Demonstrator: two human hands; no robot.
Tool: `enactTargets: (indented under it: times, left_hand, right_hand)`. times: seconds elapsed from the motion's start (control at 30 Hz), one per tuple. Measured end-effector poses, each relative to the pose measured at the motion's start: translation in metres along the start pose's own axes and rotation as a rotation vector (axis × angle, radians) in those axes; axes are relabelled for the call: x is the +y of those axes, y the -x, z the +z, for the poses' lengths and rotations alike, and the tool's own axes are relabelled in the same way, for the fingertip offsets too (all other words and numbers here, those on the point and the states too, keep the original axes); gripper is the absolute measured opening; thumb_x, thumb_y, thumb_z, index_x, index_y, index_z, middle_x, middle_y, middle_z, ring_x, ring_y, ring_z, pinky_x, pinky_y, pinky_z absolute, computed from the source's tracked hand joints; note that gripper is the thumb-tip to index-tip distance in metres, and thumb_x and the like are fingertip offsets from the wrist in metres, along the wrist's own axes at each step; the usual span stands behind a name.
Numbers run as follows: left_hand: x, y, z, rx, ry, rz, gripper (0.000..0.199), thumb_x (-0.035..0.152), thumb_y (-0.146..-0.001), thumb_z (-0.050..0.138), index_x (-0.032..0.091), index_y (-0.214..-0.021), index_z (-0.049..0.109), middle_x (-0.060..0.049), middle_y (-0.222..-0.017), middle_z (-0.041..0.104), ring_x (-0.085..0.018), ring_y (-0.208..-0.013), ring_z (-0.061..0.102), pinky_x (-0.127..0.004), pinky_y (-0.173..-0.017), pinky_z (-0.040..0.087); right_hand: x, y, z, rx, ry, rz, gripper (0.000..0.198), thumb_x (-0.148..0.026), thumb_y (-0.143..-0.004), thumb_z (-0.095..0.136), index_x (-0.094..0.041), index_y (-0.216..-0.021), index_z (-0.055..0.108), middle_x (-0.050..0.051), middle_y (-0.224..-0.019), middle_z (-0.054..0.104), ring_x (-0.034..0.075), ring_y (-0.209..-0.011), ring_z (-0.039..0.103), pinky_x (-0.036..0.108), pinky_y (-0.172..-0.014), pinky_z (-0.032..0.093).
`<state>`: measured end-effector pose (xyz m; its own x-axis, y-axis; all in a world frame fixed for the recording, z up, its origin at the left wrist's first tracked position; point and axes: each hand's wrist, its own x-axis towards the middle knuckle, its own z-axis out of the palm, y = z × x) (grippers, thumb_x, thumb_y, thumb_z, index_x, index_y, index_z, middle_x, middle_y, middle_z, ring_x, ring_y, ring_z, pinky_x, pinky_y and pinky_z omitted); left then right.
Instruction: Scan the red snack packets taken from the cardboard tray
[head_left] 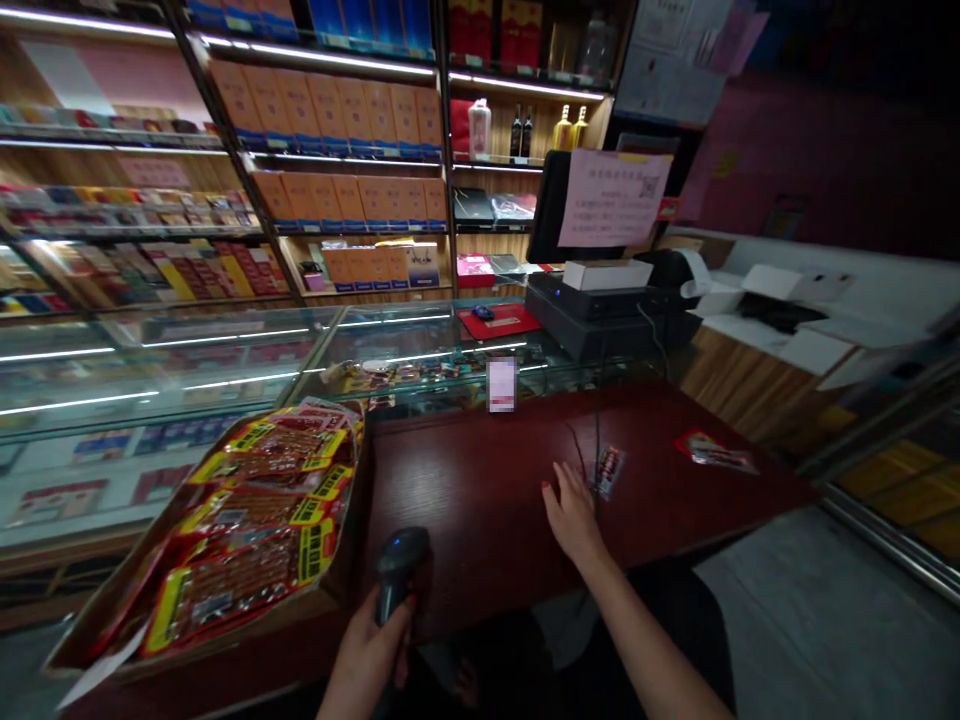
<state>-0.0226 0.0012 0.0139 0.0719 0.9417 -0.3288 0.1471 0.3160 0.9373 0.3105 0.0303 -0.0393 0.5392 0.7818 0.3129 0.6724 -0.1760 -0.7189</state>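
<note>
In my left hand (373, 645) is a dark barcode scanner (401, 560), gripped by its handle, with a small blue light on its head. It is over the near edge of the dark red wooden counter (465, 500). My right hand (568, 510) rests on the counter with its fingers stretched out, beside a thin dark cable (598, 420). Just right of its fingertips lies a small snack packet (609, 470) in clear and red wrapping. Farther right on the counter is another red and silver packet (716, 452).
An open cardboard box (352, 530) of red and yellow snack packs (247, 550) stands at the left. Behind the counter are a glass display case (397, 335), a red mat (502, 320) and a monitor (551, 205) with a paper notice. Stocked shelves line the back wall.
</note>
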Motion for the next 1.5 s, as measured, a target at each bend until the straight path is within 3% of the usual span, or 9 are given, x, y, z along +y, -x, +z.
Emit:
enactTargets:
  times: [0.23,0.37,0.47,0.6,0.7,0.8,0.97,1.27,1.5]
  left_hand:
    - [-0.003,-0.004,0.003,-0.001,0.005,-0.040,0.051,0.061,-0.068,0.074,0.019,-0.093,0.060,0.009,-0.047,0.053,-0.010,-0.028,0.044,-0.020,-0.030,0.033]
    - [-0.006,-0.004,0.003,0.030,0.000,-0.035,0.049,0.062,-0.069,0.073,0.020,-0.090,0.059,0.010,-0.045,0.051,-0.010,-0.027,0.043,-0.019,-0.029,0.032]
    - [-0.004,-0.001,0.003,0.012,0.015,-0.021,0.047,0.060,-0.071,0.073,0.020,-0.091,0.059,0.009,-0.046,0.052,-0.011,-0.028,0.045,-0.020,-0.029,0.035]
    - [0.001,0.002,0.004,-0.007,0.009,-0.015,0.043,0.056,-0.073,0.072,0.019,-0.091,0.059,0.009,-0.047,0.052,-0.010,-0.029,0.045,-0.019,-0.029,0.034]
    - [0.001,0.002,0.005,-0.004,0.004,-0.030,0.040,0.052,-0.076,0.070,0.019,-0.094,0.058,0.010,-0.047,0.052,-0.010,-0.028,0.044,-0.018,-0.029,0.034]
    - [0.000,0.002,0.004,-0.006,0.022,-0.033,0.040,0.051,-0.077,0.069,0.019,-0.098,0.058,0.010,-0.049,0.053,-0.009,-0.028,0.043,-0.018,-0.029,0.033]
    - [0.003,0.007,0.006,-0.007,-0.003,-0.032,0.047,0.055,-0.075,0.072,0.018,-0.101,0.058,0.011,-0.047,0.051,-0.009,-0.028,0.042,-0.017,-0.030,0.030]
    - [0.010,0.030,0.022,-0.134,0.030,0.019,0.061,0.057,-0.078,0.073,0.015,-0.119,0.056,0.011,-0.047,0.049,-0.008,-0.031,0.038,-0.017,-0.032,0.032]
    - [0.038,0.036,0.026,-0.188,-0.039,0.031,0.056,0.053,-0.081,0.072,0.013,-0.118,0.058,0.011,-0.049,0.048,-0.007,-0.035,0.041,-0.016,-0.035,0.033]
  right_hand:
    - [0.027,0.000,-0.045,0.096,0.391,0.047,0.058,-0.043,-0.095,0.042,-0.014,-0.144,0.057,0.024,-0.149,0.051,0.042,-0.140,0.042,0.064,-0.110,0.036]
    - [0.038,-0.023,-0.052,0.140,0.516,0.234,0.069,-0.046,-0.097,0.036,-0.002,-0.149,0.048,0.035,-0.153,0.041,0.050,-0.145,0.033,0.076,-0.110,0.026]
    - [0.030,-0.023,-0.038,0.035,0.492,0.213,0.064,-0.043,-0.096,0.040,-0.011,-0.152,0.047,0.029,-0.152,0.047,0.047,-0.148,0.030,0.079,-0.111,0.018]
    - [-0.013,0.007,0.000,-0.196,0.339,-0.117,0.059,-0.028,-0.085,0.057,-0.033,-0.144,0.058,0.014,-0.152,0.053,0.040,-0.148,0.036,0.073,-0.115,0.021]
    - [-0.049,0.028,0.024,-0.284,0.184,-0.273,0.061,-0.017,-0.080,0.058,-0.041,-0.136,0.063,0.008,-0.141,0.061,0.034,-0.137,0.050,0.065,-0.115,0.029]
    - [-0.067,0.032,0.036,-0.326,-0.029,-0.298,0.066,-0.014,-0.081,0.056,-0.036,-0.144,0.057,0.008,-0.128,0.066,0.029,-0.122,0.060,0.052,-0.109,0.043]
    - [-0.064,0.028,0.042,-0.249,-0.259,-0.246,0.070,-0.021,-0.087,0.057,-0.026,-0.154,0.040,0.011,-0.133,0.061,0.027,-0.124,0.059,0.045,-0.108,0.048]
    - [-0.064,0.035,0.049,-0.125,0.105,-0.233,0.067,-0.024,-0.083,0.060,-0.019,-0.147,0.043,0.018,-0.137,0.061,0.037,-0.132,0.050,0.060,-0.112,0.034]
    - [-0.059,0.031,0.043,-0.139,-0.128,-0.277,0.074,-0.016,-0.084,0.055,-0.025,-0.155,0.033,0.014,-0.137,0.055,0.029,-0.126,0.056,0.049,-0.105,0.047]
